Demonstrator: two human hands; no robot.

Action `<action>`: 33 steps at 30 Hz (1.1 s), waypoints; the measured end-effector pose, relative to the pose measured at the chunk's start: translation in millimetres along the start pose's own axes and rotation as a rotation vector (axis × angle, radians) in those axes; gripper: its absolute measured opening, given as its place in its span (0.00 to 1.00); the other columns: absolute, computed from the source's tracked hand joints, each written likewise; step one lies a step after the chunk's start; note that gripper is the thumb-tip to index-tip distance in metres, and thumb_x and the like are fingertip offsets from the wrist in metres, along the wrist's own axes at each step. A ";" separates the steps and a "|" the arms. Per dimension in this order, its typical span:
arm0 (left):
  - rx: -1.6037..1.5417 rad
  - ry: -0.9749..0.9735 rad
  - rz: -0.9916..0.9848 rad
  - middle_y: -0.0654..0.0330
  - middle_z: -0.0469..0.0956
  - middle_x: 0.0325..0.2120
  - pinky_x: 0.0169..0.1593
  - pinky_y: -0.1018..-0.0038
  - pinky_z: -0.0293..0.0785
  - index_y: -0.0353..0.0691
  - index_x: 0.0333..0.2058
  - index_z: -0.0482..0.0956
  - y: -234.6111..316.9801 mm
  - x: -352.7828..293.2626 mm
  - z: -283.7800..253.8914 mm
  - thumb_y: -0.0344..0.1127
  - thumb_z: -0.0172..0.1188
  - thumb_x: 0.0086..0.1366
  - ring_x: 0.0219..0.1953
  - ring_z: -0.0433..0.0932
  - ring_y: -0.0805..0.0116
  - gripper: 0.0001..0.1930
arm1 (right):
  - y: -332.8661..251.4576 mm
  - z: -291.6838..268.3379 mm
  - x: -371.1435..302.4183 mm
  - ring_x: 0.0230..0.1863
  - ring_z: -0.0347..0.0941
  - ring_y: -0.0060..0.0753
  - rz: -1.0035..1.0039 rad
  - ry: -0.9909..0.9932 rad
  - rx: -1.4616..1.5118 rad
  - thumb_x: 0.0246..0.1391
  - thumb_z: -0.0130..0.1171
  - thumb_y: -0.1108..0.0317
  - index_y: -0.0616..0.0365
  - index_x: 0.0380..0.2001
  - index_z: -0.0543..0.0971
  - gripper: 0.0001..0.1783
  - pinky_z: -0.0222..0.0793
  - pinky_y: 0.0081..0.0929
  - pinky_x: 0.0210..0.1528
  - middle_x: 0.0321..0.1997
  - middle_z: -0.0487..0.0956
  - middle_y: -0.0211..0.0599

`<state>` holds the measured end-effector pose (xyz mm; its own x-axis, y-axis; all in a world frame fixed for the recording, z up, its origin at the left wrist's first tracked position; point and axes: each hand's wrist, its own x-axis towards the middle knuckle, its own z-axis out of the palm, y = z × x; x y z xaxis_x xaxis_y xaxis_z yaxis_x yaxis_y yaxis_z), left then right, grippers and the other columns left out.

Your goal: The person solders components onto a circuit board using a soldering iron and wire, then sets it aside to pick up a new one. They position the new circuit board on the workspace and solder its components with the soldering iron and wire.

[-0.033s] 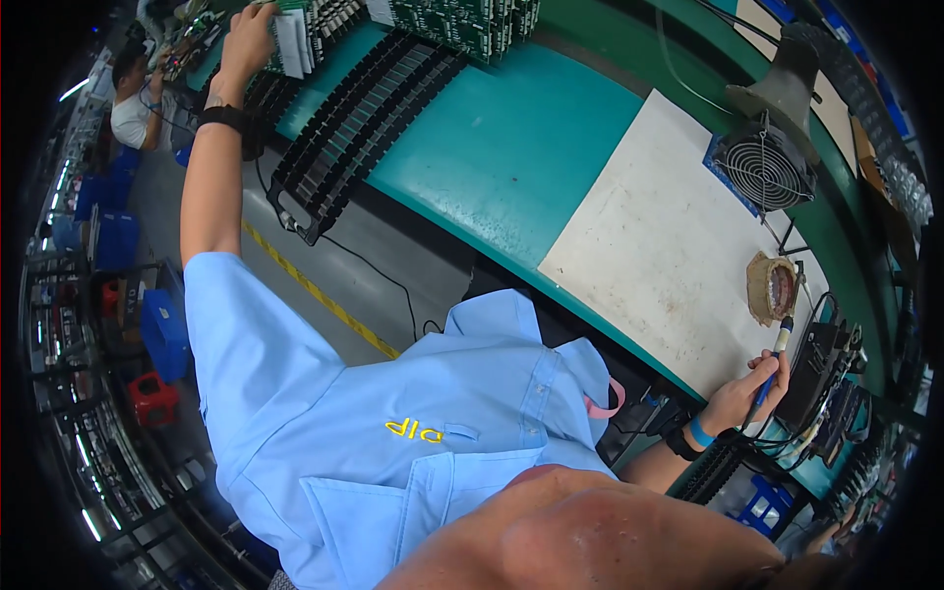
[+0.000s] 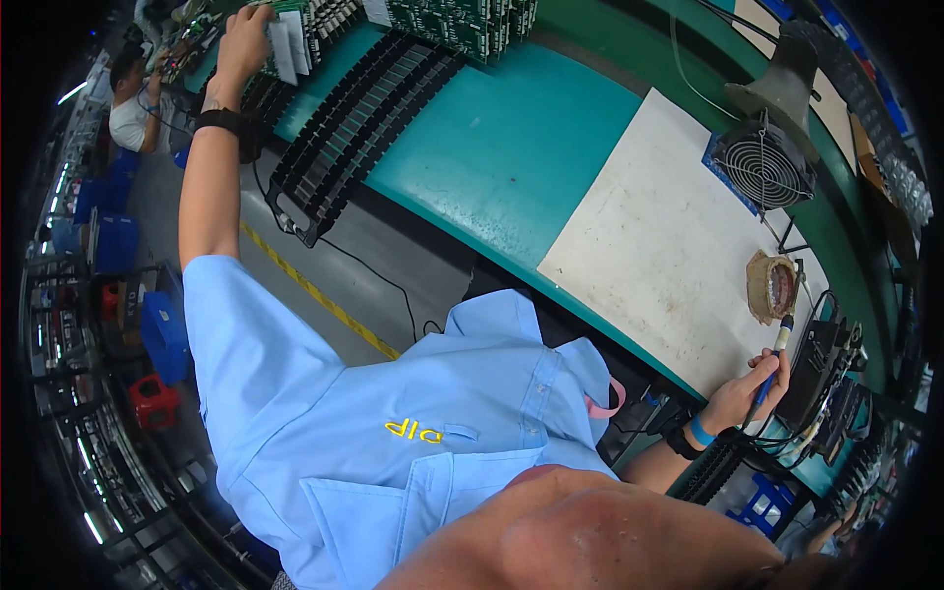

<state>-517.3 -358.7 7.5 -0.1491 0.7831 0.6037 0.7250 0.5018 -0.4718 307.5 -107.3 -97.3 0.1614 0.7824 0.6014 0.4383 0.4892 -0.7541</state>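
At the far left of the bench, my left hand (image 2: 243, 47) is closed with curled fingers at the end of a row of green circuit boards (image 2: 447, 22). Whatever is between those fingers is hidden. White flat pieces (image 2: 283, 49) stand right beside this hand. On the right, my right hand (image 2: 755, 393) grips a soldering iron (image 2: 784, 337) by its blue handle. The iron points away from me, its front end up against a round brown tub (image 2: 760, 288) with a reddish inside.
A black slotted rack (image 2: 364, 123) lies across the teal bench (image 2: 492, 138). Pale sheet (image 2: 649, 236) covers the right part. Behind it stand a fan with a round grille (image 2: 765, 172) and a grey duct (image 2: 787, 74). Cables and a black box (image 2: 818, 369) are beside my right hand. Another person (image 2: 133, 103) sits far left.
My left hand has shifted very slightly to the left. The right hand and the soldering iron look the same.
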 end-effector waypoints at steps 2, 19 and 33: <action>-0.038 -0.079 -0.033 0.53 0.82 0.42 0.52 0.56 0.77 0.42 0.55 0.76 -15.9 1.7 5.3 0.22 0.56 0.61 0.49 0.79 0.45 0.22 | -0.9 0.0 -1.4 0.36 0.72 0.22 0.008 0.013 -0.024 0.73 0.57 0.65 0.67 0.54 0.77 0.17 0.70 0.22 0.40 0.40 0.82 0.40; -0.198 -0.293 -0.132 0.47 0.81 0.44 0.49 0.61 0.76 0.37 0.47 0.80 -44.0 6.4 -104.8 0.29 0.60 0.65 0.47 0.79 0.44 0.12 | -3.2 0.0 -2.4 0.36 0.75 0.22 0.022 0.046 0.028 0.72 0.57 0.65 0.66 0.53 0.80 0.15 0.72 0.22 0.40 0.40 0.84 0.39; -1.178 -0.639 -0.345 0.68 0.80 0.40 0.51 0.81 0.73 0.36 0.47 0.76 78.8 -34.3 -287.6 0.23 0.59 0.72 0.46 0.77 0.82 0.08 | 5.0 2.2 -1.3 0.41 0.79 0.30 -0.091 -0.014 0.205 0.75 0.52 0.61 0.68 0.58 0.74 0.21 0.77 0.28 0.45 0.46 0.85 0.49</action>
<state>-261.7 -451.7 134.4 -0.4825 0.8754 0.0304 0.6759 0.3500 0.6486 307.5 -105.0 -102.5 0.1162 0.7362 0.6667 0.2616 0.6249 -0.7356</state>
